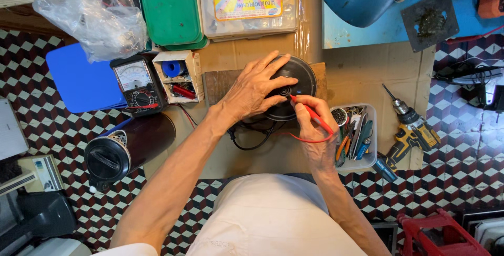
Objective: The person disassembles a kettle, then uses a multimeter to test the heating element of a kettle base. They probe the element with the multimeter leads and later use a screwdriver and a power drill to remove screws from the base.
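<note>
Clear tool tray (371,146) at right: pliers, screwdrivers, screws. Small white box (178,76): blue spool, red part. Green lids (170,9) stacked above; clear case (247,1) beside them. Cardboard sheet (357,77) bare right of the work; cordless drill (412,132) at its right edge. Round black base (302,80), flat on wooden board (218,83), centre of the cardboard. Left hand (257,88) spread, pressed on base. Right hand (315,130) pinched red probe (312,115), tip at base's centre. Analogue meter (137,83) and black kettle (123,148) left.
</note>
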